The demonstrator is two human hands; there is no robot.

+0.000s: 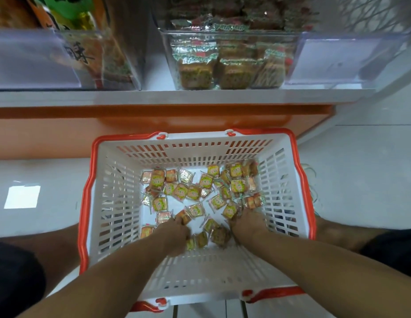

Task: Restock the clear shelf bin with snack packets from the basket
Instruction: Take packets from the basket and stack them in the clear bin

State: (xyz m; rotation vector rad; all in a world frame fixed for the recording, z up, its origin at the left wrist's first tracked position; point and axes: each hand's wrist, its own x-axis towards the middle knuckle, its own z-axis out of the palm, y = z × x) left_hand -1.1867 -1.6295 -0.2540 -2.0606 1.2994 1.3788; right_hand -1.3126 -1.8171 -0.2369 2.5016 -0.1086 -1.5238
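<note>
Your left hand (177,228) was down in the basket (122,226), fingers curled round a packet (183,216). Your right hand (244,222) lay among the packets (195,191) too, fingers curled into them, though I could not tell whether it gripped any. Above, the bin (229,60) sat on the shelf (154,97), partly filled.

Head view only, looking steeply down, close above hands (177,230) in basket (200,267), shelf (177,96) beyond.

One basket (197,143); three clear bins (229,58); dozens of packets (193,192).
</note>
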